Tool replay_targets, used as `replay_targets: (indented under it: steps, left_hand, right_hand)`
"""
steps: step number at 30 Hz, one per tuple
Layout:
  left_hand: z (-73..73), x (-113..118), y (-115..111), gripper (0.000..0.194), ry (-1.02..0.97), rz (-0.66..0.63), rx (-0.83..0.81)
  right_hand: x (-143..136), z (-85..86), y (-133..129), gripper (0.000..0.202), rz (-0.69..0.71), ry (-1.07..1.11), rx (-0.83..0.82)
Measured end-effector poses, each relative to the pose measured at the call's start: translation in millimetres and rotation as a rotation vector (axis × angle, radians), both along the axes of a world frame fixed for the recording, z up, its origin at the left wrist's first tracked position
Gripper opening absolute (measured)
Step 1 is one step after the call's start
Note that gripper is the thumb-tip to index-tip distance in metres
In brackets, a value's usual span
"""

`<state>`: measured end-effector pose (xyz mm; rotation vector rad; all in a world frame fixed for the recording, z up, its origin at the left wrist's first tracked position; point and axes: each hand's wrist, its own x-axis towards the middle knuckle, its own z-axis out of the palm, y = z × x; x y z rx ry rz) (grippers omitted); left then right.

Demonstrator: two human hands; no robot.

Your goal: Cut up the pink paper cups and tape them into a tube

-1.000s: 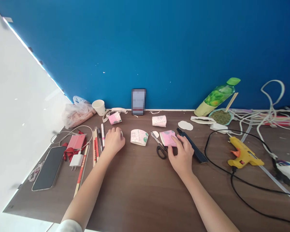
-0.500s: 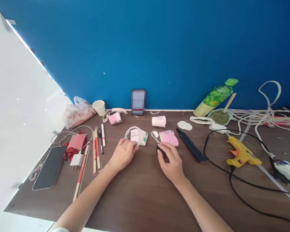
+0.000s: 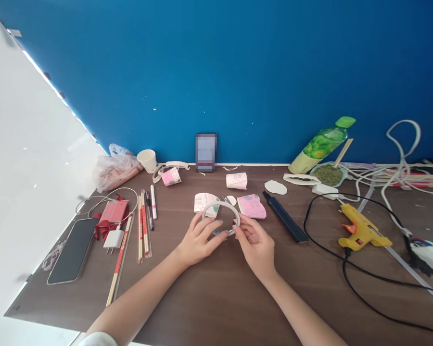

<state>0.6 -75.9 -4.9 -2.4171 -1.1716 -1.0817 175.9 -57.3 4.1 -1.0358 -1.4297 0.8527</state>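
Between my two hands, above the dark brown table, is a thin white ring that looks like a roll of tape [image 3: 222, 203]. My left hand [image 3: 197, 244] grips its left side, with fingers across the lower rim. My right hand [image 3: 257, 249] pinches its right edge between thumb and fingers. Just behind the ring lie a white printed paper piece with a green spot [image 3: 204, 199], a small white paper oval [image 3: 231, 200] and a pink printed paper piece [image 3: 251, 206]. Scissors [image 3: 225, 198] show only their blade tips; the rest is hidden behind the ring and right hand.
On the left are a phone [image 3: 73, 250], a white charger [image 3: 113, 239], chopsticks [image 3: 144, 226] and pens [image 3: 149, 211]. A paper cup [image 3: 147, 160] stands behind. To the right are a dark blue strip [image 3: 285, 217], a yellow glue gun [image 3: 362, 228] with black cord, and a green-capped bottle [image 3: 319, 146].
My left hand has brought the tape roll right and nearer. My right hand has let go of the scissors and now holds the roll's right side.
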Motion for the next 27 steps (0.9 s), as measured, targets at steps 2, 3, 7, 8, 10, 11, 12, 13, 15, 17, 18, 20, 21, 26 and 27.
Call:
replay_targets:
  steps: [2, 3, 7, 8, 10, 11, 12, 13, 15, 17, 18, 20, 21, 26, 27]
  left_hand:
    - [-0.7, -1.1, -1.4, 0.036, -0.150, 0.055, -0.013]
    - [-0.6, -1.7, -1.6, 0.044, -0.240, 0.075, -0.046]
    - [0.9, -4.7, 1.5, 0.051, -0.585, 0.119, -0.255]
    - [1.3, -5.4, 2.8, 0.045, -0.631, 0.123, -0.307]
    - [1.7, -6.8, 5.2, 0.033, -0.661, 0.117, -0.384]
    - [1.7, -7.3, 6.0, 0.027, -0.656, 0.109, -0.404]
    - [1.7, -7.7, 6.5, 0.022, -0.650, 0.099, -0.414]
    - [1.8, -8.0, 6.7, 0.018, -0.648, 0.087, -0.416]
    - [2.1, -8.1, 6.6, 0.015, -0.648, 0.062, -0.401]
    - [2.9, -7.8, 6.1, 0.013, -0.647, 0.039, -0.355]
    - [3.5, -7.5, 5.8, 0.013, -0.641, 0.024, -0.327]
    - [4.7, -6.9, 5.6, 0.015, -0.622, -0.011, -0.277]
    - [5.1, -6.7, 5.7, 0.017, -0.611, -0.026, -0.256]
    - [4.9, -6.9, 6.5, 0.025, -0.559, -0.052, -0.175]
    - [4.7, -6.9, 6.7, 0.027, -0.551, -0.055, -0.168]
  right_hand:
    - [0.4, -2.5, 0.3, 0.026, -0.017, 0.009, 0.011]
    - [0.9, -4.0, 0.6, 0.025, -0.027, 0.003, 0.024]
    - [3.8, -9.8, 2.2, 0.023, -0.051, -0.041, 0.059]
    - [4.3, -10.8, 2.4, 0.023, -0.053, -0.049, 0.062]
    - [5.0, -12.2, 2.6, 0.022, -0.056, -0.062, 0.070]
    - [5.1, -12.8, 2.7, 0.023, -0.056, -0.069, 0.074]
    - [5.3, -13.3, 2.7, 0.023, -0.058, -0.076, 0.080]
    - [5.5, -13.6, 2.9, 0.023, -0.059, -0.084, 0.086]
    - [6.0, -13.9, 3.6, 0.022, -0.069, -0.100, 0.103]
    - [6.7, -12.7, 4.7, 0.023, -0.064, -0.112, 0.125]
    - [7.1, -11.3, 5.3, 0.022, -0.051, -0.126, 0.142]
    - [7.6, -7.3, 6.2, 0.020, -0.028, -0.175, 0.199]
    - [7.7, -4.8, 6.4, 0.020, -0.030, -0.210, 0.239]
    - [6.9, 5.1, 4.8, 0.026, -0.094, -0.374, 0.437]
    - [6.6, 6.1, 4.3, 0.027, -0.089, -0.389, 0.457]
